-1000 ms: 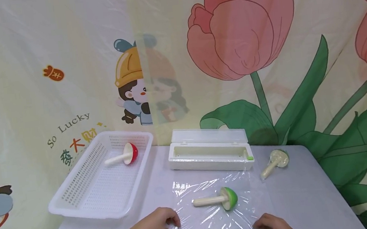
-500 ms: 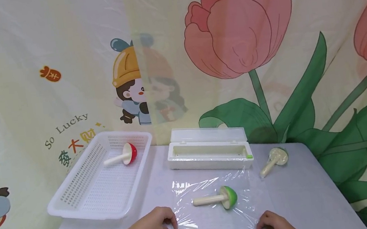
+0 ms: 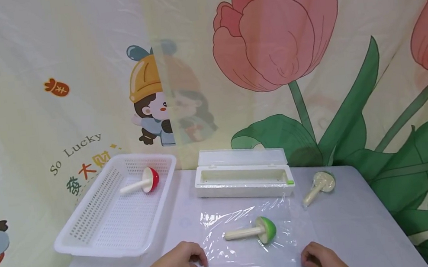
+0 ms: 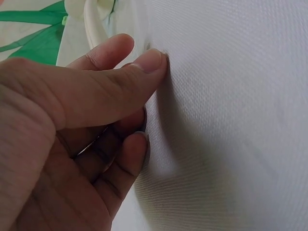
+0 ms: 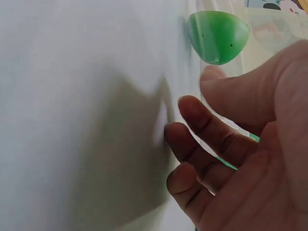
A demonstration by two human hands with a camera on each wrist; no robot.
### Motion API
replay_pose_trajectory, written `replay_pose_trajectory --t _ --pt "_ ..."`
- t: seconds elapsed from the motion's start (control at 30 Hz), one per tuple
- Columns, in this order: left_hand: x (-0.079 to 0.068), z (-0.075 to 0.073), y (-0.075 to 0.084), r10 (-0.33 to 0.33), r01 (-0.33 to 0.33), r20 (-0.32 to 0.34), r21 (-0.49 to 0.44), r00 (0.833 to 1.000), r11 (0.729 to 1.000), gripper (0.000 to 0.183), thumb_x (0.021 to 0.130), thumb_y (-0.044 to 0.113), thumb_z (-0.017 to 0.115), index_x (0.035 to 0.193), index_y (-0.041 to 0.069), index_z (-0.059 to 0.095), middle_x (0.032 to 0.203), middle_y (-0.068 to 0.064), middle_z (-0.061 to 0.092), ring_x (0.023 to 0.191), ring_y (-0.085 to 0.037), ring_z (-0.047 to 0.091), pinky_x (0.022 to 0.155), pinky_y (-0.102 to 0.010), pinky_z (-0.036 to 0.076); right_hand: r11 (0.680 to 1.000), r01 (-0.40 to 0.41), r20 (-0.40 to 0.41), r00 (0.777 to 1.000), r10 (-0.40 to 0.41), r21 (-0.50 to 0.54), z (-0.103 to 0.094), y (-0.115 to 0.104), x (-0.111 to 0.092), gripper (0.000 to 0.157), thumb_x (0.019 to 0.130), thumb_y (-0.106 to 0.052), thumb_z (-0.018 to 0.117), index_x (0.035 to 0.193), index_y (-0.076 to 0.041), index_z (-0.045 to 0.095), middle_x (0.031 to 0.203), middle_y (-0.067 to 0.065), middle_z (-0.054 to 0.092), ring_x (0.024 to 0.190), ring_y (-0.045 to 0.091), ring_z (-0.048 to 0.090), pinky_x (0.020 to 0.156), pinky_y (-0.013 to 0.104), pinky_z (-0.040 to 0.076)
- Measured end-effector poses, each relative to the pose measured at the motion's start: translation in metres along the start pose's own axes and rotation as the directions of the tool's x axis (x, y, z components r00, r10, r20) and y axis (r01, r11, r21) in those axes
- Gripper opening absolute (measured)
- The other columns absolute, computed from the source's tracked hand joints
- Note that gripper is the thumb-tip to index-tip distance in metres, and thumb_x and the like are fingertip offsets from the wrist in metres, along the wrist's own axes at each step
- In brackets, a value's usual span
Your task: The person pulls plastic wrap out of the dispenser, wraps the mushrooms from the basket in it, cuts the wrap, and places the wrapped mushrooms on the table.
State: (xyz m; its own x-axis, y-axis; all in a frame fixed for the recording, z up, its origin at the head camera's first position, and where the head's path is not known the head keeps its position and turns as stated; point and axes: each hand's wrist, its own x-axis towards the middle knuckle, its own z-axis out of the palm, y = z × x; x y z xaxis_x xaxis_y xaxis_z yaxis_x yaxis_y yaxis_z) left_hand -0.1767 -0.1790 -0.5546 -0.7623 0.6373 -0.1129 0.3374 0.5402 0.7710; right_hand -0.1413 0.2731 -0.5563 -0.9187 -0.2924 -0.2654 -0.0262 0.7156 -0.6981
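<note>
A toy mushroom (image 3: pixel 266 230) with a green cap and pale stem lies sideways on a sheet of clear plastic wrap (image 3: pixel 258 257). My left hand (image 3: pixel 176 261) rests at the wrap's near left corner. In the left wrist view, its thumb (image 4: pixel 149 62) touches the white cloth and its fingers are loosely bent, thumb and forefinger tips apart. Just right of the wrap's near right corner is my right hand (image 3: pixel 324 262). The right wrist view shows its fingers (image 5: pixel 192 144) loosely bent with nothing between them, and the green cap (image 5: pixel 219 37) beyond the thumb.
Behind the wrap stands a white wrap dispenser (image 3: pixel 243 191) with its lid up. At left, a white perforated basket (image 3: pixel 147 245) holds a red-capped toy mushroom (image 3: pixel 150 179). Another toy mushroom (image 3: pixel 322 182), covered in wrap, lies at right. A printed curtain (image 3: pixel 186 23) hangs behind.
My right hand has let go of the wrap's corner and shifted slightly right. The wrap's near right part has slackened. My left hand stays nearly in place.
</note>
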Motion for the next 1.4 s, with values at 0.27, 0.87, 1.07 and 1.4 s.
replay_pose_trajectory --t 0.27,0.87,1.07,1.4 --pt "0.002 0.001 -0.001 0.025 -0.025 -0.003 -0.001 1.000 1.000 0.024 0.078 -0.005 0.080 0.082 0.018 0.075 0.080 0.017 0.069 0.075 0.006 0.056 0.071 -0.018 0.051 0.998 0.056 -0.098 0.994 -0.055 0.017 -0.011 -0.014 0.003 0.007 0.096 -0.006 0.066 0.099 -0.011 0.062 0.094 0.000 0.064 0.080 0.003 0.054 0.064 0.023 0.048" --pt "-0.001 0.002 0.003 0.096 -0.095 -0.014 0.055 0.995 0.994 0.021 0.074 0.012 0.087 0.079 0.017 0.068 0.073 0.014 0.063 0.072 0.007 0.050 0.068 -0.014 0.046 0.997 0.077 -0.339 0.939 -0.062 0.029 -0.028 -0.054 0.033 0.004 0.100 -0.011 0.065 0.096 -0.012 0.066 0.095 -0.003 0.074 0.089 0.016 0.067 0.073 0.025 0.054" --pt "0.000 0.005 0.010 0.066 -0.064 -0.042 0.034 0.997 0.997 0.036 0.073 0.027 0.091 0.098 0.016 0.066 0.070 0.012 0.060 0.067 0.006 0.050 0.069 -0.014 0.044 0.985 0.171 -0.410 0.900 -0.151 0.011 -0.026 -0.056 0.042 0.007 0.099 -0.008 0.067 0.095 -0.012 0.064 0.086 -0.008 0.070 0.086 0.011 0.068 0.072 0.026 0.055" --pt "0.004 0.010 0.009 0.075 -0.061 -0.066 0.196 0.995 0.979 0.019 0.081 0.019 0.082 0.070 0.022 0.067 0.064 0.023 0.048 0.066 0.009 0.044 0.065 -0.012 0.039 0.950 0.308 -0.493 0.834 -0.247 0.045 -0.009 -0.051 0.080 0.012 0.094 0.001 0.069 0.100 -0.009 0.064 0.081 -0.006 0.071 0.076 0.009 0.069 0.065 0.024 0.054"
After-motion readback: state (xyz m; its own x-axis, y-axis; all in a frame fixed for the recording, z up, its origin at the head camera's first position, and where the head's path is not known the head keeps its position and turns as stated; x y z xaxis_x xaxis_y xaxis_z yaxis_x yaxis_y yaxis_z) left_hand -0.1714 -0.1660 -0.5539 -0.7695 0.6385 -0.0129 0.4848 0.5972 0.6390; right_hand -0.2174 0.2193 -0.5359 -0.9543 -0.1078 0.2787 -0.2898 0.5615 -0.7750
